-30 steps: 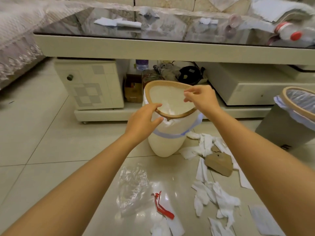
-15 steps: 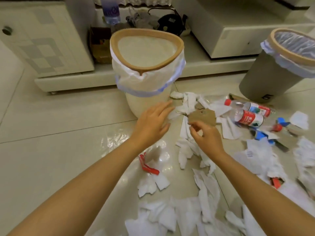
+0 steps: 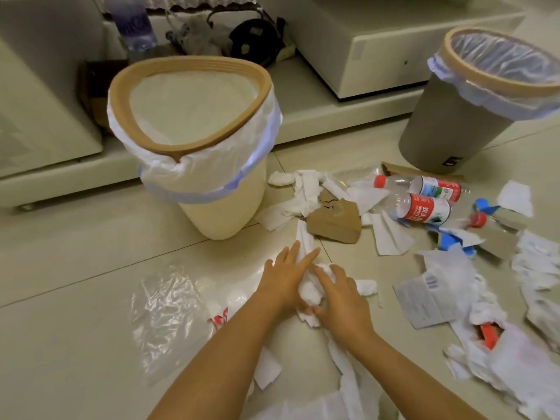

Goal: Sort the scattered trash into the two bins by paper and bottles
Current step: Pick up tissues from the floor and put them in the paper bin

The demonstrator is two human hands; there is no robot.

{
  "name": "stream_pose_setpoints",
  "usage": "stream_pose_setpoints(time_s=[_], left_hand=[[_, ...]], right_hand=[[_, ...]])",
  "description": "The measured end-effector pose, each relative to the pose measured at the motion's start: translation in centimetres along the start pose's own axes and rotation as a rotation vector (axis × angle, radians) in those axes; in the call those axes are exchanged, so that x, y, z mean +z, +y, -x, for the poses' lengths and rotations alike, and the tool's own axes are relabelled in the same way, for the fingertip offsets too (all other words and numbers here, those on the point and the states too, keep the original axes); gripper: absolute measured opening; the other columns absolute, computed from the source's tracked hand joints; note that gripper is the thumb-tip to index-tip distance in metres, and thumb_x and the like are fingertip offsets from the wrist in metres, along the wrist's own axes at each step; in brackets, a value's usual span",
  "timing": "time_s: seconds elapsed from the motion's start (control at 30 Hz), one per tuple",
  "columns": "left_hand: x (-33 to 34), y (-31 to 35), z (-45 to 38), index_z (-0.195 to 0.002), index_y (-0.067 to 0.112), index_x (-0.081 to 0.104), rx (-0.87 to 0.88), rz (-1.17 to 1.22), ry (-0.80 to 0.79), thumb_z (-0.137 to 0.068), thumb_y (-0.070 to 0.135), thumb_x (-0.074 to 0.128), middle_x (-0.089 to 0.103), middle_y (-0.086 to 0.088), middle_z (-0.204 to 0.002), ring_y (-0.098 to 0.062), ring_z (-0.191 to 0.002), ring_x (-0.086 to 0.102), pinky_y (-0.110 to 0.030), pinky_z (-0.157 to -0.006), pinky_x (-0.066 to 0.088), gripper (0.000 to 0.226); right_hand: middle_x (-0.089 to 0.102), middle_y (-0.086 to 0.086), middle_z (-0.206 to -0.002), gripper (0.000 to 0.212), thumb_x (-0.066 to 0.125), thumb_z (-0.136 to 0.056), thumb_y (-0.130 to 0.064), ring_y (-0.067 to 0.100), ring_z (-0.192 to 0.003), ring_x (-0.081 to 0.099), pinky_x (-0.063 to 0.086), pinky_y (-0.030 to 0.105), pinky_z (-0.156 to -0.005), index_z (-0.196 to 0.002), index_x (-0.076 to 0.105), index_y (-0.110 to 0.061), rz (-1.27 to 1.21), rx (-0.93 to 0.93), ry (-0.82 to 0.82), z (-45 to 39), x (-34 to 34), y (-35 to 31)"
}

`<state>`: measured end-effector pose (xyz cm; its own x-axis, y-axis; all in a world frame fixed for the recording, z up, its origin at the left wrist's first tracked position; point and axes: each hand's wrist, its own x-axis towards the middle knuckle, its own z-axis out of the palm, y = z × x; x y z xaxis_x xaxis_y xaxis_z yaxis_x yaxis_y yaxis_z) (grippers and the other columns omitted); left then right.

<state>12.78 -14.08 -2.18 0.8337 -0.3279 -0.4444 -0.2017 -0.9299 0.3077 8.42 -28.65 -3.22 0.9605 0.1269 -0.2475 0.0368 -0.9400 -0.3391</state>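
My left hand [image 3: 285,277] and my right hand [image 3: 342,295] press in from both sides on a wad of white tissue paper [image 3: 310,289] lying on the floor, fingers mostly straight. Just beyond them stands the cream bin [image 3: 224,207] with a white liner and a tan rim. The grey bin [image 3: 448,137] with a clear liner stands at the far right. Two plastic bottles with red labels [image 3: 424,207] lie between the bins, beside a brown cardboard piece [image 3: 335,221]. More torn white paper [image 3: 303,192] is scattered around.
A clear plastic bag [image 3: 166,313] lies on the tiles at the left. A printed slip [image 3: 424,295] and more paper scraps [image 3: 530,359] cover the floor at the right. A low cabinet base [image 3: 348,107] runs behind the bins.
My hands left the cream bin's rim and came down to the floor. They have now closed in together on the tissue wad, nearer to me than the cardboard piece.
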Motion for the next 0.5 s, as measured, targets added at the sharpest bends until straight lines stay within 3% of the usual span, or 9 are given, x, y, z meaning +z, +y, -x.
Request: stream_pose_setpoints(time_s=[0.07,0.17,0.3,0.4,0.5], left_hand=[[-0.2,0.0,-0.9,-0.148,0.034,0.019,-0.016,-0.077,0.006,-0.065,0.047,0.08,0.023,-0.005,-0.151,-0.029,-0.137,0.026,-0.044,-0.106,0.032,0.104],[-0.2,0.6,-0.6,-0.123,0.02,0.05,0.009,-0.06,0.01,-0.077,0.031,0.073,0.05,-0.004,-0.121,-0.026,-0.11,0.052,-0.038,-0.086,0.047,0.053],[-2.0,1.1,1.8,-0.112,0.017,0.055,0.072,-0.081,0.083,-0.084,0.025,0.061,0.058,-0.005,-0.108,-0.027,-0.097,0.06,-0.035,-0.071,0.045,0.03],[-5.5,0.6,4.4,-0.113,0.022,0.055,0.105,-0.001,0.317,-0.087,0.037,0.053,0.06,0.0,-0.107,-0.025,-0.095,0.061,-0.036,-0.07,0.05,0.03],[-11.2,-0.3,7.2,-0.112,0.025,0.058,0.267,0.014,0.733,-0.085,0.041,0.054,0.066,0.003,-0.099,-0.019,-0.084,0.064,-0.034,-0.061,0.054,0.031]], right_hand=[[0.038,0.002,-0.139,0.05,0.056,-0.089,-0.03,0.021,-0.114,0.048,0.049,0.028,-0.072,-0.136,0.042,-0.032,0.015,0.0,0.03,-0.2,0.1,0.2],[0.052,0.002,-0.119,0.024,0.05,-0.091,-0.018,0.018,-0.097,0.055,0.046,0.027,-0.068,-0.113,0.061,-0.02,0.005,-0.018,0.038,-0.2,-0.5,0.5],[0.06,-0.004,-0.098,0.015,0.059,-0.087,-0.01,0.007,-0.081,0.055,0.041,0.019,-0.069,-0.093,0.07,-0.018,-0.281,0.019,0.162,-0.2,-3.9,0.3],[0.062,-0.012,-0.091,0.021,0.066,-0.081,-0.003,0.001,-0.082,0.059,0.045,0.017,-0.071,-0.086,0.069,-0.023,-0.473,-0.075,0.314,-0.2,-8.3,-1.4],[0.064,-0.012,-0.094,0.022,0.069,-0.08,-0.003,0.0,-0.09,0.06,0.047,0.014,-0.077,-0.089,0.068,-0.023,-0.63,-0.23,0.438,-1.0,-14.0,-5.3]])
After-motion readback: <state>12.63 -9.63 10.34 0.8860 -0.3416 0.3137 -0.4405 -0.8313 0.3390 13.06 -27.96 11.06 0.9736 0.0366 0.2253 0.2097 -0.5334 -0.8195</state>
